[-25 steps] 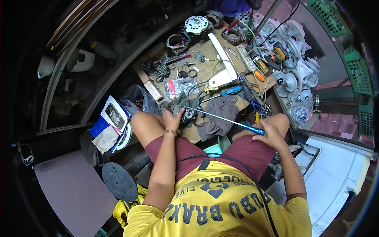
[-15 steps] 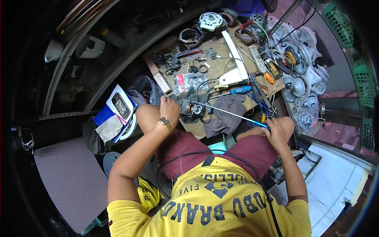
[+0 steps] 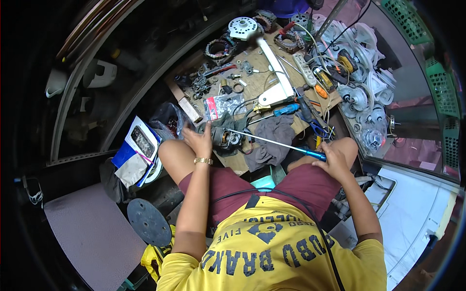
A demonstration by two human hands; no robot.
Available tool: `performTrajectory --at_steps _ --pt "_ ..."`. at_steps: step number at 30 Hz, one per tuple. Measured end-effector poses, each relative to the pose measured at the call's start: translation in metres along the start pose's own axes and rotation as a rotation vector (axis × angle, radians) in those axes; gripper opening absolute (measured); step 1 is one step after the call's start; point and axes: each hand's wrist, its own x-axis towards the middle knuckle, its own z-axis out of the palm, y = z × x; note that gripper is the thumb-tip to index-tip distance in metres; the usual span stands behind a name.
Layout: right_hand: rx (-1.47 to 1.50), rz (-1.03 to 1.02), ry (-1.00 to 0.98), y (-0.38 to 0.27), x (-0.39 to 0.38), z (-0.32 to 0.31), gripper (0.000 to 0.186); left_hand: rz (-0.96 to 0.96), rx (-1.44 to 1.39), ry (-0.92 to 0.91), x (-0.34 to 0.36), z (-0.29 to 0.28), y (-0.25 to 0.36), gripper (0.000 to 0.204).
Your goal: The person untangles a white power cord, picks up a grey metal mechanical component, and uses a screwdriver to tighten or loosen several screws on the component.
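Dark lettering [image 3: 266,258] marks the yellow shirt [image 3: 279,246].

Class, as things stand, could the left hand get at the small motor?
Probably yes: the open left hand is beside the small motor, and the long screwdriver slants in from the other side.
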Motion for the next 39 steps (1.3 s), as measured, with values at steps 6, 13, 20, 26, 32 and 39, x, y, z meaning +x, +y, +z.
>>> performTrajectory --at_steps 6,13,20,26,32,39 --pt "-0.316 -0.253 0.275 0.002 0.007 0.002 0.030 -0.411 -0.229 -0.100 -0.051 0.068 -0.007 0.028" --pt "0.645 0.502 -0.609 0.032 0.035 -0.005 0.017 -0.259 -0.295 -0.033 -0.055 0.074 -0.005 0.012" --pt "-0.428 -0.368 0.270 -0.006 0.029 -0.001 0.019 -0.271 -0.361 -0.065 -0.051 0.074 -0.020 0.010" --pt "-0.080 -0.256 0.074 0.044 0.032 0.032 0.023 -0.197 -0.393 -0.064 -0.053 0.076 -0.015 0.009" --pt "0.608 0.344 -0.643 0.045 0.064 0.011 0.032 -0.236 -0.490 -0.053 -0.049 0.079 -0.022 0.007" --pt "-0.440 -0.332 0.095 -0.017 0.039 0.006 0.033 -0.283 -0.523 -0.101 -0.047 0.077 -0.025 0.003"
